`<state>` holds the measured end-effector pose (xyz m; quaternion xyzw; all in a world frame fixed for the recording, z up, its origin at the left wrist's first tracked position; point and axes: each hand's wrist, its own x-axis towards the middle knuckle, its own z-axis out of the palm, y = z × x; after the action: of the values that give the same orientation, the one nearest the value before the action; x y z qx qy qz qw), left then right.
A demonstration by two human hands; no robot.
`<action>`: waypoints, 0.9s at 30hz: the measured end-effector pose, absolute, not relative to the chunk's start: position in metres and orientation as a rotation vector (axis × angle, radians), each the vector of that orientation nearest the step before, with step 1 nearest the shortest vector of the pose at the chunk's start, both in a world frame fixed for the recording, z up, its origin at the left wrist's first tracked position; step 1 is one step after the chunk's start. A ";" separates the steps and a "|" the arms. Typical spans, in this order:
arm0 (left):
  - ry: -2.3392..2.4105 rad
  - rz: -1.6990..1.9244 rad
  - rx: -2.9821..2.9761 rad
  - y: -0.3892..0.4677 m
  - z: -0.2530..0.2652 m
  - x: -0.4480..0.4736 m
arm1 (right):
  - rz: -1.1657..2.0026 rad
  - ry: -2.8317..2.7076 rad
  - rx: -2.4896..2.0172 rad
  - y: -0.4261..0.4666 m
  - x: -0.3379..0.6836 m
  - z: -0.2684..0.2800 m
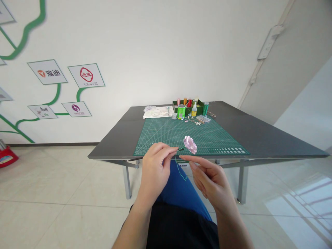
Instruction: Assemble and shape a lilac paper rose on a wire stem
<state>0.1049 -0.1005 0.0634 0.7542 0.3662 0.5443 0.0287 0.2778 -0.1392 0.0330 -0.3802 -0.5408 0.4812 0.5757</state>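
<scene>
My left hand (158,165) is closed, thumb and fingers pinching the thin green stem of a pale pink artificial flower (190,144). The flower head points right, just above the mat's front edge. A slim dark stick (135,159) passes through the same hand, one end jutting out to the left and a dark tip by the stem. From the pinch a green thread (180,169) dangles in front of my legs. My right hand (211,178) is to the right of the thread, index finger stretched toward the stem and thumb apart, with nothing visible between them.
A green cutting mat (160,133) lies on the dark table (116,133). Along its back stand a green box (200,108) of thread spools, a green can (181,111), a glue bottle (194,110), white-handled scissors (197,123), a clear case (203,119) and white sheets (158,112).
</scene>
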 end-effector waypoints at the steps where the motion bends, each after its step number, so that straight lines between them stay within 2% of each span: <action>1: 1.147 1.674 2.342 -0.101 0.064 0.104 | 1.133 -1.281 -0.905 -0.141 0.281 0.036; 11: 1.133 1.550 2.437 -0.104 0.067 0.099 | 1.099 -1.544 -0.985 -0.156 0.321 0.098; 21: 1.007 1.499 2.478 -0.109 0.076 0.098 | 1.263 -1.760 -1.003 -0.102 0.349 0.154; 27: 0.963 1.497 2.503 -0.109 0.077 0.097 | 1.286 -1.790 -0.995 -0.083 0.344 0.167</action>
<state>0.0971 -0.1087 0.0765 0.8145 0.3134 0.4869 0.0350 0.3437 -0.0831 0.1674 -0.3850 -0.6924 0.4973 0.3537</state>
